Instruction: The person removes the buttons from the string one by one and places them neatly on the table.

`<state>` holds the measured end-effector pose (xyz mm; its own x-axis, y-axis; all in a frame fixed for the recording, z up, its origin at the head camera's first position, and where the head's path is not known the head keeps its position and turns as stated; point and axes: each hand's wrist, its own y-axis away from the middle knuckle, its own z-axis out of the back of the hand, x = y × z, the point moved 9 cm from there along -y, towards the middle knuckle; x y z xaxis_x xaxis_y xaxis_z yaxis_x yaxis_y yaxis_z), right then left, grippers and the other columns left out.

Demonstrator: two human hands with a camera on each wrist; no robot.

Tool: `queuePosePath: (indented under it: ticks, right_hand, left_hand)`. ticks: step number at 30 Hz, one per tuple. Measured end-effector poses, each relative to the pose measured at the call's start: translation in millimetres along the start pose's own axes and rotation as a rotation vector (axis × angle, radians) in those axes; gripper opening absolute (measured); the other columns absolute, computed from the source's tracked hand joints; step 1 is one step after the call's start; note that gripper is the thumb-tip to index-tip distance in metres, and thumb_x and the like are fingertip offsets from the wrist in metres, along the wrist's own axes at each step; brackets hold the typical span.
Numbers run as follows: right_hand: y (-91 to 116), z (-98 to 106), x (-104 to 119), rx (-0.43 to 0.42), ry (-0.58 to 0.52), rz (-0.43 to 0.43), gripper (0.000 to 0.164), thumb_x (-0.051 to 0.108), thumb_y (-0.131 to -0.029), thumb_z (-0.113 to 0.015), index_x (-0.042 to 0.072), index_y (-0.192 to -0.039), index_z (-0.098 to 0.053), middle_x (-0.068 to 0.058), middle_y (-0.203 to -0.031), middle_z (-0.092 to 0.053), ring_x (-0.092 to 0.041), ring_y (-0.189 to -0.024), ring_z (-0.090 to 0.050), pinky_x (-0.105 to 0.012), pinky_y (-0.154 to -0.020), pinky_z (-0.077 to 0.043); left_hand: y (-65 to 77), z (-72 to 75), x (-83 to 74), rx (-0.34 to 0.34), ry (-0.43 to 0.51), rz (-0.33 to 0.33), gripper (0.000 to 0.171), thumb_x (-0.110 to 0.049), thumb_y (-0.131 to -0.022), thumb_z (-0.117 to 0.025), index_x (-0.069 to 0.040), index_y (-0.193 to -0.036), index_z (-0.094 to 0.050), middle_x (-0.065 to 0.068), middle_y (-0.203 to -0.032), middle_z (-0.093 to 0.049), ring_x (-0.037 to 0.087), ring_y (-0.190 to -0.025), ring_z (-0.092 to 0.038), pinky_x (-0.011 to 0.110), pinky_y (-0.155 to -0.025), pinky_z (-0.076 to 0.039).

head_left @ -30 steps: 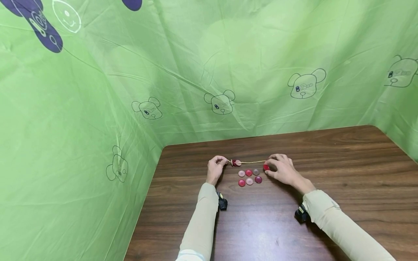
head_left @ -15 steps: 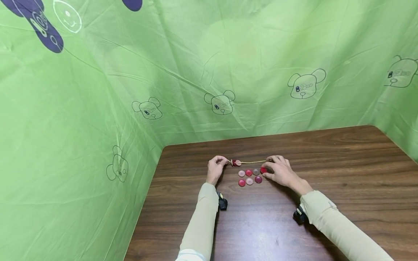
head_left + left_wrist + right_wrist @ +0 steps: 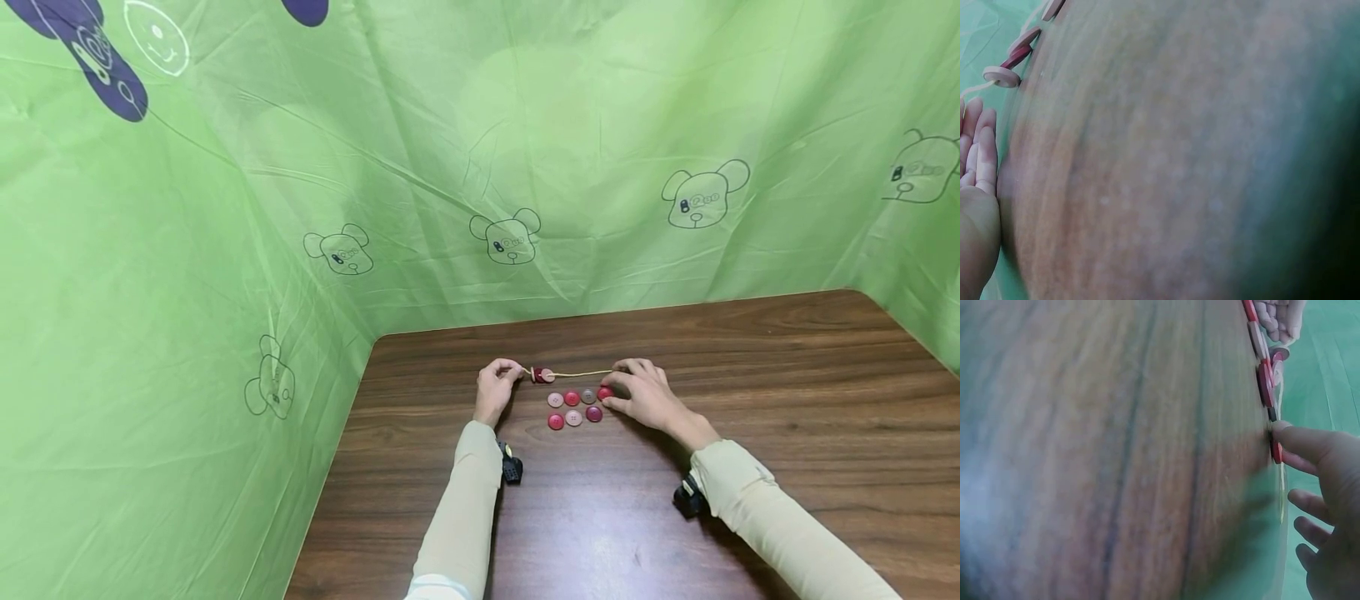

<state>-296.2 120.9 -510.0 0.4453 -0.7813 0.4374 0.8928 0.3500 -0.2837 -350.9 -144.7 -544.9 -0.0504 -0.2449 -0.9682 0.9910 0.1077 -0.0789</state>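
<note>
My left hand [image 3: 495, 393] pinches one end of a thin yellowish cord [image 3: 585, 373]. A few red and pink buttons [image 3: 539, 375] are threaded on it near those fingertips; the left wrist view shows a pale button [image 3: 1002, 77] foremost. To the right, my right hand [image 3: 641, 393] holds a red button [image 3: 604, 392] between thumb and index finger at the right end of a row. In the right wrist view this red button [image 3: 1276, 452] sits at the tabletop, its edge between the fingertips. The cord's right end passes behind the right hand's fingers.
Two short rows of loose buttons lie below the cord, among them a grey button [image 3: 588, 397], a pink button [image 3: 573, 417] and a purple button [image 3: 594, 413]. A brown wood table [image 3: 600, 517] carries everything. Green printed fabric [image 3: 420, 167] rises along its back and left edges.
My right hand has moved slightly left and brought the red button, tilted before, down flat beside the grey one. My left hand stays in place on the cord.
</note>
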Motion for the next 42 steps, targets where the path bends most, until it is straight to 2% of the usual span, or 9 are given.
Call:
queuePosePath:
  ticks: [8,12,16,24,29,42]
  right_hand:
    - [-7.5,16.2,-7.5,-0.137,-0.079,-0.060,0.031,0.023,-0.084,-0.072,0.008,-0.110,-0.066,-0.017,-0.119,-0.058,-0.041,-0.115,-0.044,-0.057,-0.090,-0.029]
    - [-12.3,15.8,-10.2,-0.155,-0.098,-0.090,0.038,0.021,-0.084,-0.072,0.006,-0.117,-0.061,-0.019,-0.120,-0.057,-0.042,-0.116,-0.044,-0.057,-0.092,-0.029]
    - [-19.5,6.7,-7.4,-0.124,-0.106,-0.114,0.040,0.022,-0.085,-0.071,0.006,-0.119,-0.060,-0.018,-0.121,-0.057,-0.042,-0.118,-0.043,-0.057,-0.094,-0.027]
    - [-34.6,-13.4,14.4,-0.050,-0.125,-0.116,0.036,0.025,-0.085,-0.071,0.008,-0.115,-0.064,-0.018,-0.121,-0.057,-0.041,-0.117,-0.044,-0.057,-0.095,-0.028]
    - [-43.8,-25.0,25.4,-0.014,-0.110,-0.109,0.035,0.028,-0.085,-0.071,0.010,-0.114,-0.066,-0.017,-0.122,-0.057,-0.041,-0.117,-0.044,-0.057,-0.095,-0.028]
    - [-66.2,-49.2,46.2,0.077,-0.057,-0.100,0.037,0.032,-0.085,-0.071,0.017,-0.118,-0.066,-0.017,-0.128,-0.053,-0.043,-0.119,-0.042,-0.056,-0.094,-0.029]
  left_hand:
    - [-1.2,0.0,0.3,-0.001,0.011,-0.005,0.005,-0.013,-0.088,-0.067,-0.009,-0.087,-0.070,0.005,-0.082,-0.073,0.021,-0.082,-0.070,0.021,-0.071,-0.049]
    - [-1.9,0.0,1.2,0.002,0.008,-0.004,0.005,-0.014,-0.088,-0.067,-0.009,-0.087,-0.070,0.006,-0.083,-0.074,0.022,-0.083,-0.070,0.022,-0.072,-0.049]
    - [-2.0,0.4,1.7,0.000,0.010,-0.002,0.006,-0.014,-0.088,-0.068,-0.009,-0.087,-0.070,0.006,-0.084,-0.074,0.021,-0.082,-0.070,0.023,-0.072,-0.050]
    - [-0.6,0.2,1.9,-0.001,0.012,0.001,0.007,-0.015,-0.089,-0.068,-0.008,-0.088,-0.070,0.005,-0.083,-0.073,0.019,-0.081,-0.070,0.022,-0.072,-0.050]
    - [-0.5,0.5,0.9,0.001,0.004,0.003,0.006,-0.014,-0.089,-0.067,-0.009,-0.087,-0.070,0.005,-0.084,-0.073,0.023,-0.084,-0.070,0.023,-0.073,-0.049]
    - [-2.2,0.3,2.5,0.011,-0.003,0.007,0.006,-0.015,-0.089,-0.067,-0.010,-0.088,-0.070,0.004,-0.084,-0.073,0.023,-0.084,-0.069,0.023,-0.073,-0.049]
